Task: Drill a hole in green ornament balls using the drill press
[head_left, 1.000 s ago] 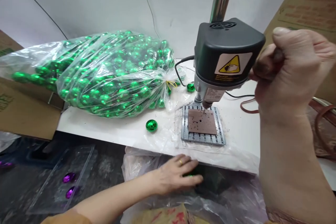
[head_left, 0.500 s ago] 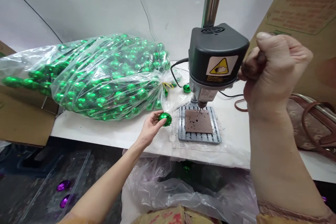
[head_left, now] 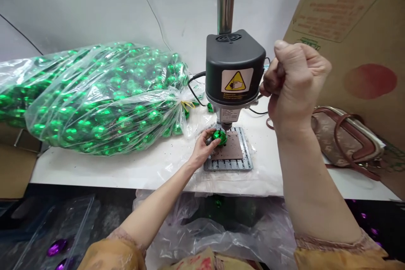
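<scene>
A shiny green ball (head_left: 220, 137) sits just under the chuck of a bench drill (head_left: 234, 67), above a brown pad (head_left: 229, 156) – the left hand (head_left: 202, 149) cups it, fingers curled round. The right hand (head_left: 295, 82) is clenched on a dark handle (head_left: 274, 78). Beside them, a knotted clear plastic bag (head_left: 95, 101) bulges with green balls; on the floor, a clear tray (head_left: 72, 228) holds purple ones.

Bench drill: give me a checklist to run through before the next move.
1. Green ball held in left hand: ok, fingers around it.
2. Ball beneath the drill chuck: ok.
3. Bit tip on the ball: cannot tell, hidden.
4. Left fingers clear of the bit: cannot tell.
5. Right hand on dark lever handle: ok, gripped.
6. Brown pad on grooved metal base: ok, lying flat.
</scene>
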Demonstrator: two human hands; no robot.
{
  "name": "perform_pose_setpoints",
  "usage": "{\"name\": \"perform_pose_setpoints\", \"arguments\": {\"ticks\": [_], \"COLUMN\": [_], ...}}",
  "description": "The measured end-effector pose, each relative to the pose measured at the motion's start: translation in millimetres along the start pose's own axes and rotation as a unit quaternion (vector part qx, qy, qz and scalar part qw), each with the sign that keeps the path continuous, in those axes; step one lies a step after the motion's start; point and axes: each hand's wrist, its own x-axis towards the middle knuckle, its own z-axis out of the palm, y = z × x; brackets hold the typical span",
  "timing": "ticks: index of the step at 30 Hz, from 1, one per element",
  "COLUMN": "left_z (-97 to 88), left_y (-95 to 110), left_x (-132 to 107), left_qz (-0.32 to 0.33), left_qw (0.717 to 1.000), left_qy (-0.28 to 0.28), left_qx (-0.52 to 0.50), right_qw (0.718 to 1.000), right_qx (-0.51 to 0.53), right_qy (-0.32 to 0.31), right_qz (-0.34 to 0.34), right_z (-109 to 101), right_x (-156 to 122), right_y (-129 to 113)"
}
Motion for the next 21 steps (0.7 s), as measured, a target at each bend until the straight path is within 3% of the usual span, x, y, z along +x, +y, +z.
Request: {"name": "perform_pose_setpoints", "arguments": {"ticks": [9, 14, 21], "left_z": [11.8, 21.2, 20.3], "left_y": [3.0, -2.7, -9.1], "left_x": [-4.5, -5.5, -6.8], "left_qz": [0.066, 0.059, 0.036], "left_qw": [0.988, 0.991, 0.994], "left_qy": [-0.015, -0.03, -0.034], "left_qx": [0.142, 0.116, 0.096], "right_qw": [0.999, 0.999, 1.0], "right_qx": [-0.023, -0.022, 0.005], "right_qy": [-0.025, -0.025, -0.006], "right_qz": [-0.004, -0.001, -0.015], "right_z": [-4.5, -3.9, -1.3], "right_x": [1.7, 2.0, -5.5], "right_y": [6.1, 5.1, -0.2]}}
